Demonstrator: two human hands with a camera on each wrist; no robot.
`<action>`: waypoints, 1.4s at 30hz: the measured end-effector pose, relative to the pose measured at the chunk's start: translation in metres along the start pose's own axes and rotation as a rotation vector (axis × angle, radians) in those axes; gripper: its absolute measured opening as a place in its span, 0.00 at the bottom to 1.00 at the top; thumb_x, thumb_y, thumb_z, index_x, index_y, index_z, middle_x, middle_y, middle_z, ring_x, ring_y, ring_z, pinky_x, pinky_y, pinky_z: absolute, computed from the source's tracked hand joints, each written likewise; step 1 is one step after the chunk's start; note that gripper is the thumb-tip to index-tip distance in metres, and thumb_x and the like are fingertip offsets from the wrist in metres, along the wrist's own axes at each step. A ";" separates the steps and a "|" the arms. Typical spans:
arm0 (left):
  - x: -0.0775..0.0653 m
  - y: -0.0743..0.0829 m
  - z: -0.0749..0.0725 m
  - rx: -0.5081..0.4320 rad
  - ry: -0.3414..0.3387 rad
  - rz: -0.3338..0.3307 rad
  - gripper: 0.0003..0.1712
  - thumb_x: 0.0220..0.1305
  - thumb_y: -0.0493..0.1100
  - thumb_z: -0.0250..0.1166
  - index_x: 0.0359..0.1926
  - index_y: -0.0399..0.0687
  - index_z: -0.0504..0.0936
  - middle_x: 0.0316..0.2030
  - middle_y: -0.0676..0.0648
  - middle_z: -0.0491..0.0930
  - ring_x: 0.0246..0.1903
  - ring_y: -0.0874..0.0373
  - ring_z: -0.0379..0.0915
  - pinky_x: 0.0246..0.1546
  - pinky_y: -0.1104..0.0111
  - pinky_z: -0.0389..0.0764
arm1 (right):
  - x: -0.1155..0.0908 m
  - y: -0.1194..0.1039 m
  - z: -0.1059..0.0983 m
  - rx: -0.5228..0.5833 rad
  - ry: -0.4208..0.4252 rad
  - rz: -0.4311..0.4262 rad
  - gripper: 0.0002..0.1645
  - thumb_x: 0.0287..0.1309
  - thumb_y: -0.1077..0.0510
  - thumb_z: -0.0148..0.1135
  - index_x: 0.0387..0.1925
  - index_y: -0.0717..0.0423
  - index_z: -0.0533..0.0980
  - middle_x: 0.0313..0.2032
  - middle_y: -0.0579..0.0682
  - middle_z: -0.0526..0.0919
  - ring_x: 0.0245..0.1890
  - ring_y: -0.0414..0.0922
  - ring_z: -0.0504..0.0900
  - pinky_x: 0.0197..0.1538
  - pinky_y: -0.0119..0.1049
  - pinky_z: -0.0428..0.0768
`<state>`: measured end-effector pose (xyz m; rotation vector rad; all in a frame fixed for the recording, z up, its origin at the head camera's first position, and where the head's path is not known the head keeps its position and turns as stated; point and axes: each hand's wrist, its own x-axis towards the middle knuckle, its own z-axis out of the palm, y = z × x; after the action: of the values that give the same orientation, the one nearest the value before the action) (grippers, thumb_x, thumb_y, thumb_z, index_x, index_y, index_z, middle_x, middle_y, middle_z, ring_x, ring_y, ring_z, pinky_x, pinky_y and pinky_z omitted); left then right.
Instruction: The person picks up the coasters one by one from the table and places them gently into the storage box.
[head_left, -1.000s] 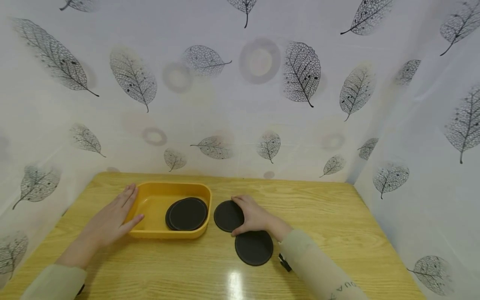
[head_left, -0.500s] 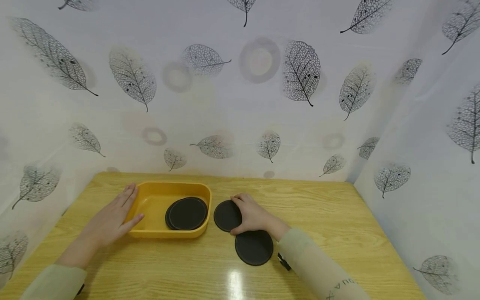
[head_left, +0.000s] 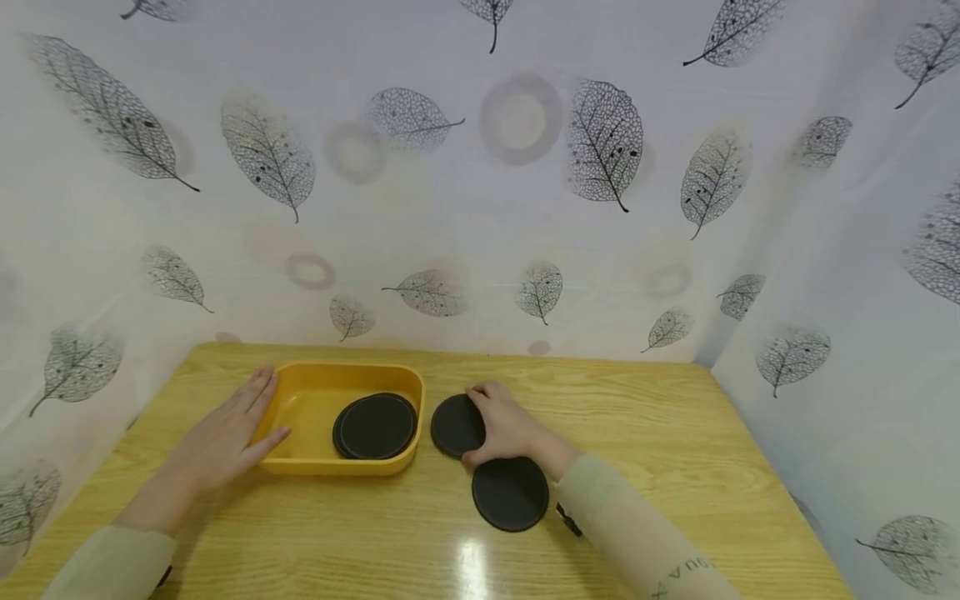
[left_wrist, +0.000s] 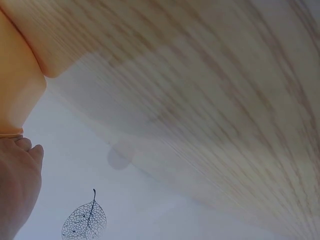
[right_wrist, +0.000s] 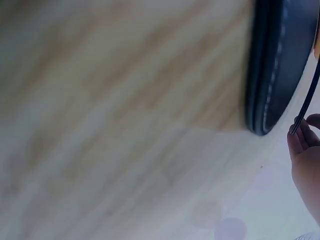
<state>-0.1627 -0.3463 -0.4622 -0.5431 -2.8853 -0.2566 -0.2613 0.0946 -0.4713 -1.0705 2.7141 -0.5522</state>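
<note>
My left hand (head_left: 225, 437) rests against the left end of a yellow plastic tub (head_left: 345, 468), fingers straight along the rim and thumb reaching over it. In the tub's right part lie black round coasters (head_left: 377, 427), overlapping. Just right of the tub, my right hand (head_left: 506, 421) grips a black round coaster (head_left: 456, 425) by its edge between thumb and fingers. The right wrist view shows this coaster (right_wrist: 309, 97) tilted in the fingers. Nearer me, below that hand, are stacked coasters (head_left: 511, 495) with stitched edges, seen close in the right wrist view.
Everything stands on a wood-grain table (head_left: 337, 542). A pale curtain (head_left: 465, 208) with leaf prints hangs behind it and along both sides. A dark strap piece (head_left: 567, 520) shows beside the right sleeve.
The gripped coaster and my right hand have shifted very slightly up and away from the nearer coasters. My left hand and the tub stay in place; the head view shifts slightly.
</note>
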 end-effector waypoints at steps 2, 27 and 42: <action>0.000 0.000 0.000 0.000 0.001 0.001 0.50 0.81 0.59 0.55 0.82 0.26 0.47 0.83 0.29 0.43 0.84 0.35 0.42 0.75 0.84 0.18 | 0.000 0.002 -0.004 0.018 0.020 0.002 0.69 0.44 0.41 0.81 0.79 0.72 0.59 0.72 0.69 0.66 0.71 0.63 0.69 0.72 0.55 0.78; -0.003 0.004 -0.002 0.002 -0.001 0.000 0.50 0.81 0.58 0.54 0.81 0.24 0.48 0.83 0.27 0.45 0.84 0.34 0.42 0.74 0.84 0.16 | 0.054 -0.079 -0.051 0.024 0.021 -0.080 0.65 0.52 0.40 0.81 0.82 0.62 0.58 0.77 0.61 0.63 0.76 0.56 0.63 0.77 0.48 0.74; 0.001 0.004 -0.001 -0.020 0.007 -0.002 0.49 0.80 0.57 0.56 0.80 0.23 0.51 0.82 0.26 0.48 0.84 0.33 0.43 0.74 0.85 0.17 | 0.079 -0.120 -0.001 -0.081 -0.059 -0.087 0.66 0.54 0.33 0.76 0.83 0.59 0.57 0.78 0.58 0.63 0.77 0.53 0.63 0.78 0.39 0.72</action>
<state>-0.1622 -0.3426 -0.4600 -0.5416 -2.8800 -0.2880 -0.2439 -0.0401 -0.4237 -1.2100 2.6697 -0.4201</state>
